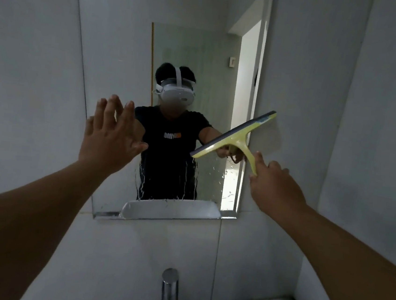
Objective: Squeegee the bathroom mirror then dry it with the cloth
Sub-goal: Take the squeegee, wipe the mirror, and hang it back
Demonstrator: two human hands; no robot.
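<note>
The person (171,142) wears a black short-sleeved T-shirt and white headset (178,94).

dim, soft focus (wide-angle edge warp)

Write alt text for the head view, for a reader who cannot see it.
A right hand holds a yellow-green squeegee tilted against a wall-mounted bathroom mirror, near its right edge. The left hand is raised open before the glass; water streaks run down its lower part, above a chrome faucet.

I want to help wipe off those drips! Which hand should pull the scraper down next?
The right hand: it already holds the squeegee against the mirror, above the drips. The left hand is open and empty.
</note>
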